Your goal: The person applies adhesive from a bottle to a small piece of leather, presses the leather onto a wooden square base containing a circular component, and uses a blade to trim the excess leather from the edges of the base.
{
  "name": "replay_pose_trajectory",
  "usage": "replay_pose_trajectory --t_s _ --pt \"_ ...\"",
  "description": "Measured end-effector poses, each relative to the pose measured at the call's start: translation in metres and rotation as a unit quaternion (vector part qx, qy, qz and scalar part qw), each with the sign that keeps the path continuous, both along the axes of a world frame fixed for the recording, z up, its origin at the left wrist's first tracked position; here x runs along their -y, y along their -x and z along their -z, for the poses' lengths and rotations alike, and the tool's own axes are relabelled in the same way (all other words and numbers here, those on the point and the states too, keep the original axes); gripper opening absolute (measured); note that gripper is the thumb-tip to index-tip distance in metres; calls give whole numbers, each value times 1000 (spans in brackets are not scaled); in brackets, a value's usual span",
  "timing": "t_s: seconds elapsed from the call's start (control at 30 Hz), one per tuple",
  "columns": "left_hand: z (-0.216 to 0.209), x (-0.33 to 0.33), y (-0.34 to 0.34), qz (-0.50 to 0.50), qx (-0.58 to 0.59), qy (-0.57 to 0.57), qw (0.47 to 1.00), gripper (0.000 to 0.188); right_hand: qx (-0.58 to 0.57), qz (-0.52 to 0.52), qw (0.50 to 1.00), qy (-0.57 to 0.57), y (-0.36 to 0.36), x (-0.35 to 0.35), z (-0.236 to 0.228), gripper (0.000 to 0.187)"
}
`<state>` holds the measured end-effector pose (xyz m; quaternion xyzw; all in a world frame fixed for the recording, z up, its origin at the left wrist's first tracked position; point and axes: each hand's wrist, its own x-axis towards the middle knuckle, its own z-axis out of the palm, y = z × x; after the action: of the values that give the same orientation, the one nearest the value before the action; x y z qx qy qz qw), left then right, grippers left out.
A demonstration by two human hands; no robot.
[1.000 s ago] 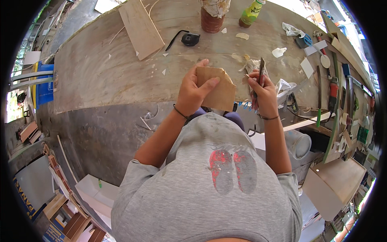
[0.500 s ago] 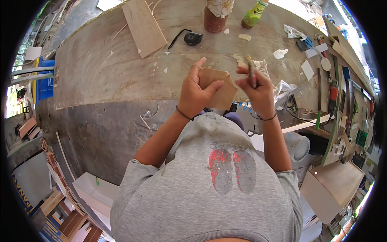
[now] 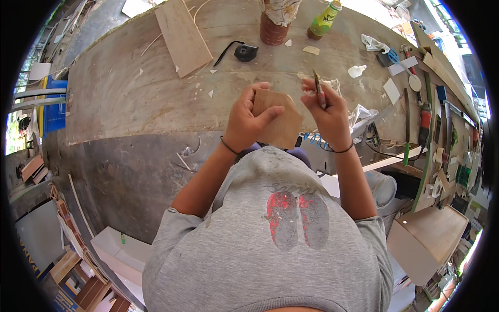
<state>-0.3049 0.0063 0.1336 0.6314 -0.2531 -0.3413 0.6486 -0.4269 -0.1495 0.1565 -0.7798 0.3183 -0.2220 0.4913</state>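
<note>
My left hand [image 3: 246, 120] grips a small tan wooden panel [image 3: 285, 124] by its left side, the thumb lying across its face. One upper corner of the panel is cut at a slant. Just to the right, my right hand [image 3: 332, 115] is closed around a small knife [image 3: 317, 86], whose narrow dark blade points up and away from me. The knife is apart from the panel. Both hands are over the near edge of a stained wooden worktable [image 3: 130, 99].
On the table lie a wooden board [image 3: 184, 39], a black tape measure [image 3: 245, 52], a reddish-brown container [image 3: 274, 34], a green-labelled bottle [image 3: 324, 22] and a white bottle [image 3: 356, 71]. A red power tool [image 3: 425, 122], scissors [image 3: 393, 55] and hammer [image 3: 409, 60] are at the right.
The knife has turned and now shows its blade pointing away from me. My left hand and the panel have shifted slightly left and toward me.
</note>
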Motion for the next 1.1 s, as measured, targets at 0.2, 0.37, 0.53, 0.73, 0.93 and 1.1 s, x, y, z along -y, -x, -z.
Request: replay_pose_trajectory --t_s 0.2,0.37,0.53,0.73,0.93,1.1 --pt "0 -4 -7 84 -177 38 980 51 -21 -162 961 -222 -5 0 -27 20" --pt "5 -5 -7 169 -399 93 897 47 -75 -113 924 -358 -9 -3 -34 16" --pt "13 -5 -8 165 -432 80 883 47 21 -123 978 -167 -5 -10 -22 15" --pt "23 -18 1 249 -467 46 847 51 92 -318 934 -136 -2 -11 -15 14" --pt "43 -35 7 366 -466 -30 805 42 37 -289 878 -380 24 -28 16 11" --pt "53 -34 6 281 -574 31 769 34 82 -243 917 -305 17 -35 16 9"
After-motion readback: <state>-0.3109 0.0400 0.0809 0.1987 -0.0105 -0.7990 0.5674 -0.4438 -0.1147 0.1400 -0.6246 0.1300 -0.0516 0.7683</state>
